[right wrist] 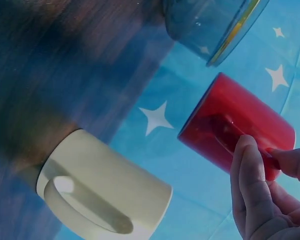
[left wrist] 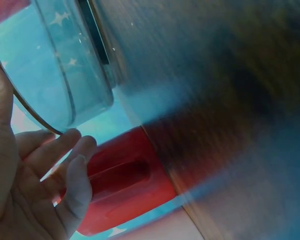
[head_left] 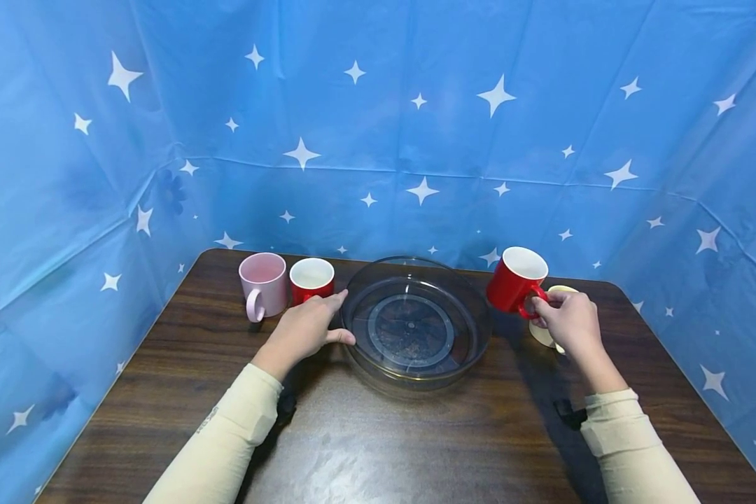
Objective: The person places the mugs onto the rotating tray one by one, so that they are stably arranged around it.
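Note:
My right hand (head_left: 570, 318) pinches the handle of a red mug (head_left: 512, 283) with a white inside, raised off the table and slightly tilted. Just below and behind that hand stands a cream mug (right wrist: 102, 185), mostly covered in the head view. A clear glass bowl (head_left: 409, 371) sits mid-table. At its left side my left hand (head_left: 305, 329) has its thumb and fingers spread, the fingertips touching the rim. Close behind the left hand is a second red mug (left wrist: 130, 180), its lower part hidden in the head view.
A pink mug (head_left: 264, 283) stands left of the second red mug. The dark wooden table (head_left: 378, 448) backs onto a blue star-patterned curtain (head_left: 403, 126), which also hangs along both sides.

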Action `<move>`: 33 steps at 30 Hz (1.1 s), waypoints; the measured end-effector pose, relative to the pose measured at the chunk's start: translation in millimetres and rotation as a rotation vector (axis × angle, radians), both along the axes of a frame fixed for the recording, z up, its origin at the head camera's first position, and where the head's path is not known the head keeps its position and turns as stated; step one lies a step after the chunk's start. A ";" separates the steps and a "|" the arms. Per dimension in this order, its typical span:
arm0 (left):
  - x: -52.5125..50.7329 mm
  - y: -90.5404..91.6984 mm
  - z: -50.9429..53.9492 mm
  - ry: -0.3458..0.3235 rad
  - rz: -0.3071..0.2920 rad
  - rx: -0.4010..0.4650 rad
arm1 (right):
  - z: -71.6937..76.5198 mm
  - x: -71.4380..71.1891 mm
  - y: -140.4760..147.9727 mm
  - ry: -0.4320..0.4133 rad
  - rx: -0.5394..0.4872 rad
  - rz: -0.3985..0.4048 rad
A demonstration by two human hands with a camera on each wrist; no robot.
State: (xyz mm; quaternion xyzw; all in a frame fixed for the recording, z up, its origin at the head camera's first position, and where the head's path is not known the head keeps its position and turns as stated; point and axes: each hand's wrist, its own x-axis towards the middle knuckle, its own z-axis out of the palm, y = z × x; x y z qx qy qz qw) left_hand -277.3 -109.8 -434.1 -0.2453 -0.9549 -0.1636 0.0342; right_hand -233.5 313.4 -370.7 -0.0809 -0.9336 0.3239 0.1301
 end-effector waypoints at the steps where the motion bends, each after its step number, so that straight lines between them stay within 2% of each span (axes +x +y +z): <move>1: -0.1 0.0 -0.1 0.000 0.000 -0.002 | 0.7 0.0 -0.5 0.000 -0.004 0.001; 7: -0.4 -0.2 -0.5 0.002 -0.001 -0.001 | 4.5 0.0 -4.0 0.009 -0.036 0.018; 25: -0.1 -2.3 0.1 0.000 -0.004 0.007 | 6.0 -8.6 -9.3 0.026 -0.020 0.066; 33: 0.0 -0.4 -0.4 -0.002 -0.003 0.004 | 8.8 -13.7 -12.9 0.021 -0.064 0.091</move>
